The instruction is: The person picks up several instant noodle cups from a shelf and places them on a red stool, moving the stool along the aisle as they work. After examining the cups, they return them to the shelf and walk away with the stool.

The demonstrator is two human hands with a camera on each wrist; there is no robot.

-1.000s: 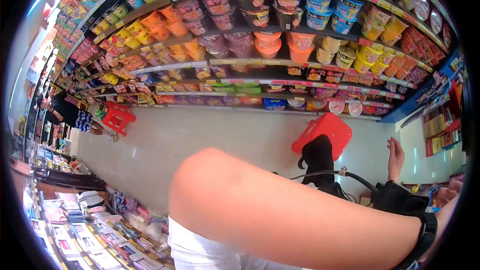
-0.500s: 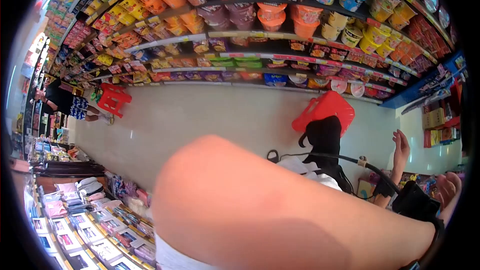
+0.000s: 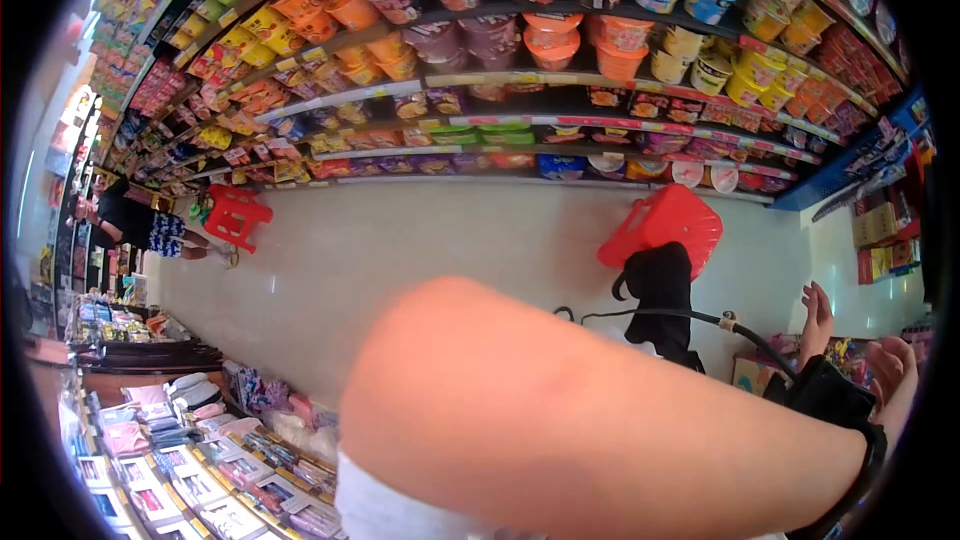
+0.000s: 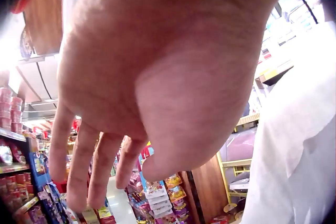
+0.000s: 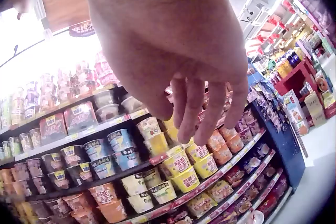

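At the right edge of the head view, my left hand (image 3: 893,372) is partly hidden beyond its black wrist device. In the left wrist view the left hand (image 4: 131,82) shows its palm, long fingers loosely extended and spread, with nothing in them. My right hand (image 3: 816,322) is raised just beside it, its wrist partly covered. Seen from its own wrist, the right hand (image 5: 184,61) is empty and its fingers bend loosely. Shelved yellow noodle cups (image 5: 181,174) appear behind those fingers. A bare forearm (image 3: 600,420) fills the lower middle of the head view.
Long shelves of cup noodles (image 3: 550,40) curve across the top. A red stool (image 3: 690,220) stands by them, partly behind a black bag-like item (image 3: 660,290). Another red stool (image 3: 238,217) and a person (image 3: 125,215) are far left. Packaged goods (image 3: 150,500) fill the lower left.
The head view has shifted, so the shelves sit higher than a second ago. Both hands appear lower or farther right, and closer together. Neither has taken hold of anything.
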